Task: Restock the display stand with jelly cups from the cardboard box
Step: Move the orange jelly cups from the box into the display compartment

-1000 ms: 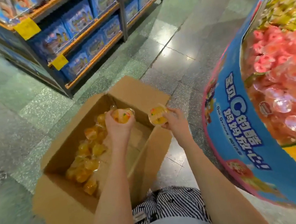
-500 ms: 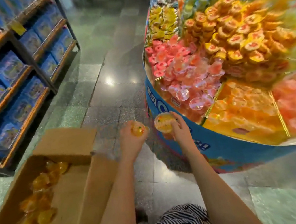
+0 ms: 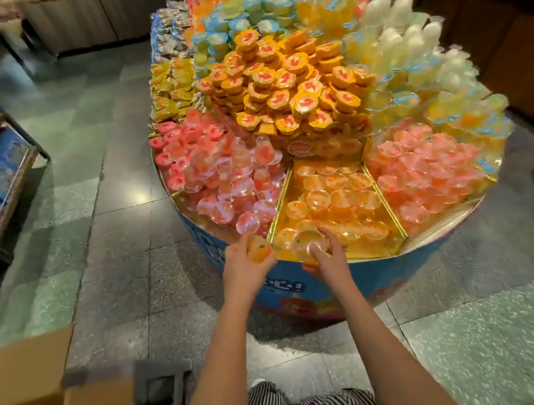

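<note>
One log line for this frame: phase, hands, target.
phase: placing | left hand: holds left jelly cup | right hand: holds right jelly cup at orange compartment's near edge

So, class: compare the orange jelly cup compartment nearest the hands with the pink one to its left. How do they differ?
Orange compartment holds orange cups, pink compartment pink cups. Pink compartment is heaped high; orange compartment sits lower, yellow floor bare near its rim. Both hold small clear cups.
</note>
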